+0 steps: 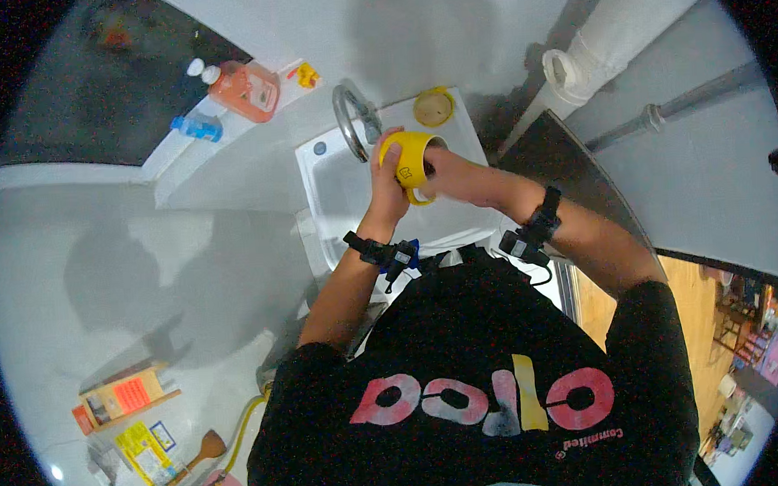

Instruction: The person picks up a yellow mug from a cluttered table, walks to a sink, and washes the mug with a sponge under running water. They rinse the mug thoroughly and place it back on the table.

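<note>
My left hand (389, 180) grips a yellow mug (408, 155) around its outside, above a white sink basin (350, 199). The mug lies tilted on its side, its mouth toward the right and its handle pointing down in the picture. The fingers of my right hand (454, 173) reach into the mug's mouth, so whether they hold anything in there is hidden. Just behind the mug curves a chrome faucet (345, 116). A round beige dish with a yellow rim (433, 108) sits at the sink's back right corner.
On the ledge at left stand an orange bottle with a pump (245, 89), a small blue bottle (198, 128) and a yellow item (306, 75). White pipes (578, 68) run along the right wall. At lower left are a brown spatula (209, 445) and a yellow hose (242, 429).
</note>
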